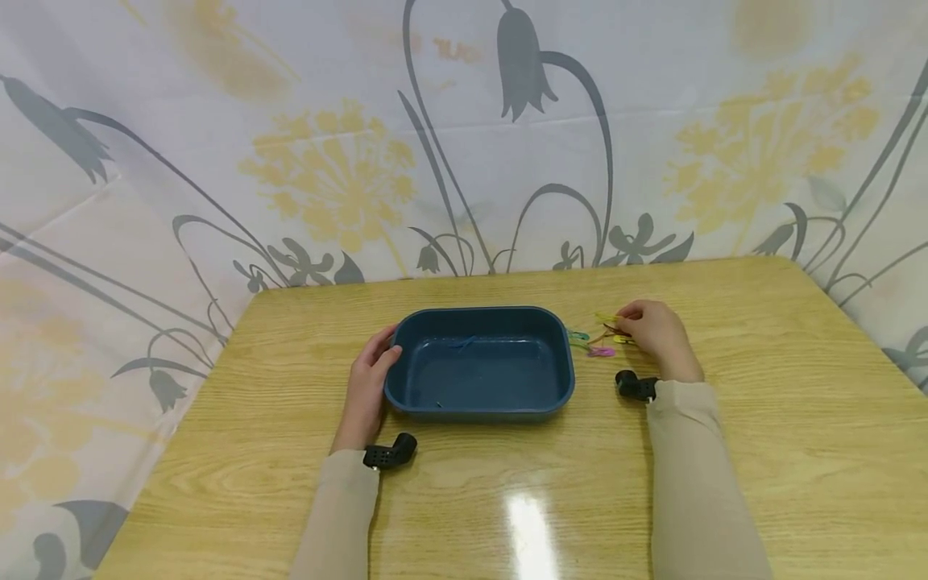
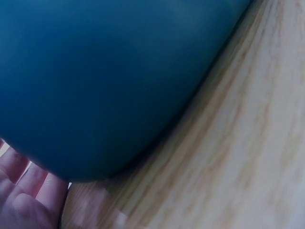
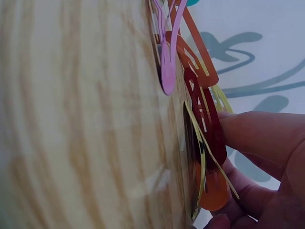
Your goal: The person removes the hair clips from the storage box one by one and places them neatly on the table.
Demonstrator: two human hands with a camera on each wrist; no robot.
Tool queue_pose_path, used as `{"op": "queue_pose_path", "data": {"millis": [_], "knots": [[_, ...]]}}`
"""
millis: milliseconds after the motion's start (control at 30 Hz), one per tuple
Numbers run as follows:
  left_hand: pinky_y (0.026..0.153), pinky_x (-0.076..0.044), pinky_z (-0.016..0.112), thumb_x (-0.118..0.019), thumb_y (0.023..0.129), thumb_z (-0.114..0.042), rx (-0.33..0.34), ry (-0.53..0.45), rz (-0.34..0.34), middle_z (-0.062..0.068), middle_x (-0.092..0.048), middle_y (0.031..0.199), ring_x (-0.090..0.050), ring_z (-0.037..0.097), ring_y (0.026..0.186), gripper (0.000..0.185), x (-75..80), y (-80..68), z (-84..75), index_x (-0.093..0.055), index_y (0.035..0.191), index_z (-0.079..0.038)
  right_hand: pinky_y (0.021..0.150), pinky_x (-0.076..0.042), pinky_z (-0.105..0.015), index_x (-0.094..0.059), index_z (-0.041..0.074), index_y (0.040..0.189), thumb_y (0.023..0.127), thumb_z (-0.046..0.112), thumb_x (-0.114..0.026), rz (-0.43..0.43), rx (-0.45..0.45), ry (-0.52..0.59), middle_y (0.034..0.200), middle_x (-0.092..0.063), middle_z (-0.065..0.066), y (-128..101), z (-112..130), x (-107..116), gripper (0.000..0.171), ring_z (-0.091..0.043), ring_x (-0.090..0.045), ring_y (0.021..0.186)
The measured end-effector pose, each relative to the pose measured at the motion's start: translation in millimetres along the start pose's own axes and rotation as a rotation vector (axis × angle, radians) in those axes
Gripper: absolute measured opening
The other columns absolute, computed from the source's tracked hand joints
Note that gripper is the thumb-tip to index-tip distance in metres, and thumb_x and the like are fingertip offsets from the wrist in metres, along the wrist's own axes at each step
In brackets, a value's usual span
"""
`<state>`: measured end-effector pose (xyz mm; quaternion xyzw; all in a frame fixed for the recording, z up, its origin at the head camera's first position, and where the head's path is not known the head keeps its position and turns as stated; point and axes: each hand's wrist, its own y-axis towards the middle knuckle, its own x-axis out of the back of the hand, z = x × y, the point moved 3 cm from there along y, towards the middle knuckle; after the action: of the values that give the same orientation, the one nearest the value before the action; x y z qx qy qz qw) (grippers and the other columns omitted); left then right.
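A dark blue rectangular tub [image 1: 478, 412] stands on the table. My left hand [image 1: 371, 372] grips its left side, thumb over the rim and fingers along the outer wall; in the left wrist view the fingers [image 2: 31, 183] lie against that wall. To the tub's right lies a loose cluster of snap hair clips, among them a pink clip [image 3: 167, 71], an orange clip [image 3: 202, 67], and a yellow clip [image 3: 202, 143]. My right hand [image 1: 656, 332] pinches at the cluster's right end, its fingertips at a dark red hair clip [image 3: 217, 138]. The fingers partly hide the clips.
Inside the tub lies a thin blue piece [image 1: 464, 342], with a tiny speck near its front wall. Teal and green clips [image 1: 577, 335] lie close against the tub's right side. A patterned cloth [image 1: 464, 201] hangs behind the wooden table [image 1: 449, 491].
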<state>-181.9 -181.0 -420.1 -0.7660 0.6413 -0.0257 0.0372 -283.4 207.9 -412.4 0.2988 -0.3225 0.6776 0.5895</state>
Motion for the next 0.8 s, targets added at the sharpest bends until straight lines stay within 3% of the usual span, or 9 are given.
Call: {"op": "queue_pose_path", "data": {"millis": [800], "knots": [[0.103, -0.033, 0.034, -0.051, 0.094, -0.018, 0.009, 0.0, -0.005, 0.004, -0.047, 0.136, -0.043, 0.018, 0.123, 0.039, -0.3, 0.2, 0.2, -0.048, 0.133, -0.015, 0.088, -0.039, -0.05, -0.057, -0.002, 0.115, 0.093, 0.013, -0.043, 0.02, 0.006, 0.028, 0.117, -0.055, -0.024, -3.0, 0.1, 2.0, 0.031, -0.037, -0.05, 0.103]]}}
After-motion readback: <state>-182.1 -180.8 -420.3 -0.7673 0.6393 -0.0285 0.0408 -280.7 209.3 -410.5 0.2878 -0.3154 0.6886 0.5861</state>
